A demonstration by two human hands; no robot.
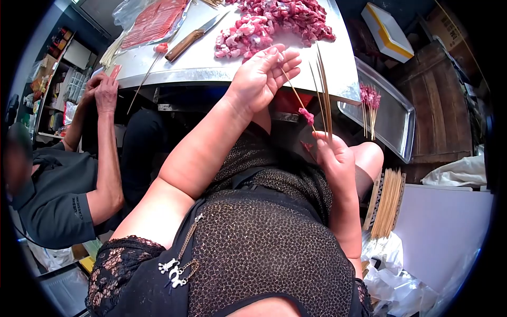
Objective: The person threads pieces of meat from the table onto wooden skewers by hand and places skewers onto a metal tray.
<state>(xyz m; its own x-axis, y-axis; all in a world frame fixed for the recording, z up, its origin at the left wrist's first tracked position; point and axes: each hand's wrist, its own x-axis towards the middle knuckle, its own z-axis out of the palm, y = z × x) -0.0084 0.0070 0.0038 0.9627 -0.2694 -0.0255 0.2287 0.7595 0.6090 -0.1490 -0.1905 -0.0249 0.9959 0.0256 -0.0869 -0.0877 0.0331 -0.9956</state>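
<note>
My left hand [264,74] is turned palm up at the table's front edge, its fingers curled around what looks like a small pale piece of meat, mostly hidden by them. The upper end of a thin wooden skewer [297,95] reaches these fingers. A pink chunk of meat [306,116] is threaded lower on that skewer. Below it, my right hand [336,156] grips the skewer's lower part, along with several bare skewers [324,100] that point upward. Beyond my left hand lies a heap of raw meat pieces [280,24] on the white table [200,71].
A knife [193,39] and a bag of red meat [156,24] lie on the table's left. At left, a co-worker's hands [103,90] are at the table edge. On the right, finished meat skewers [371,100] rest on a metal tray [404,124], above a box of bare skewers [388,203].
</note>
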